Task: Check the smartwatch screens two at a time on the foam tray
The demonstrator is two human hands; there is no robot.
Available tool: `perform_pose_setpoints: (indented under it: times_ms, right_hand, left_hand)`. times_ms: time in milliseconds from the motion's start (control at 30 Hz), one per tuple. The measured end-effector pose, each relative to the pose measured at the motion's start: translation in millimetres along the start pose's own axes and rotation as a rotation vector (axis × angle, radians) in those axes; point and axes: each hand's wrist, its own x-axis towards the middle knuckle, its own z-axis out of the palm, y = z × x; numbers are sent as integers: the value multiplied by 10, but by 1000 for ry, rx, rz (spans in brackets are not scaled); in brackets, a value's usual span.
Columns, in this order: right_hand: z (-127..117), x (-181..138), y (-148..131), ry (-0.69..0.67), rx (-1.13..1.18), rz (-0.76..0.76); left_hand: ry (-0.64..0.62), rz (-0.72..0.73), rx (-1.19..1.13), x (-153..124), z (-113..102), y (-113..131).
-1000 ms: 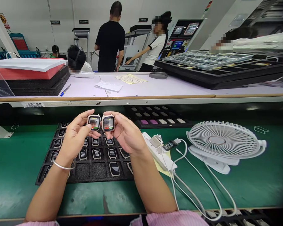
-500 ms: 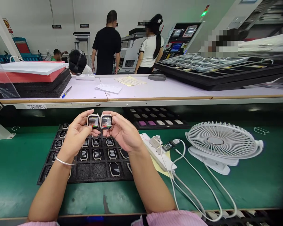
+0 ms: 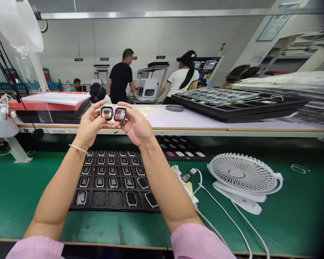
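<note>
Held up in front of the shelf edge are two light-framed smartwatches without straps, side by side, their lit screens facing me. My left hand (image 3: 90, 122) is closed on the left smartwatch (image 3: 107, 113), thumb below its screen. My right hand (image 3: 136, 124) grips the right smartwatch (image 3: 120, 114) by its outer edge. Below my forearms, a black foam tray (image 3: 108, 198) lies on the green bench, with rows of similar watches in its pockets. Most of those show white text; a few have dark screens. Two front-row pockets hold no watch.
To the right stand a white fan (image 3: 240, 176) and a power strip with white cables (image 3: 218, 194). Another dark tray (image 3: 194, 153) sits beneath the shelf (image 3: 162, 131). Foam trays (image 3: 221, 113) are stacked on the shelf. Several people work beyond it.
Both hands have lifted the two watches from over the tray to the height of the shelf. The view has tilted upward, and more of the tray shows.
</note>
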Motion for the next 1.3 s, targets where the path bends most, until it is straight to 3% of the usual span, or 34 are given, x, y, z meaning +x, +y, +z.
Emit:
perform_pose_setpoints:
  times_ms: [233, 633, 1067, 1200, 1300]
  right_hand:
    - [145, 200, -466, -40, -47, -130]
    - [105, 291, -705, -195, -106, -196]
    - [52, 112, -646, -209, -183, -237]
    - [-24, -121, -399, -186, -173, -185]
    - [-134, -383, -40, -154, -137, -94]
  left_hand:
    - [-92, 216, 52, 264, 87, 346]
    - [-144, 389, 66, 483, 115, 388]
    - [-51, 362, 37, 311, 212, 340]
    - [-26, 289, 50, 50, 187, 109]
    - [-2, 134, 27, -263, 122, -195]
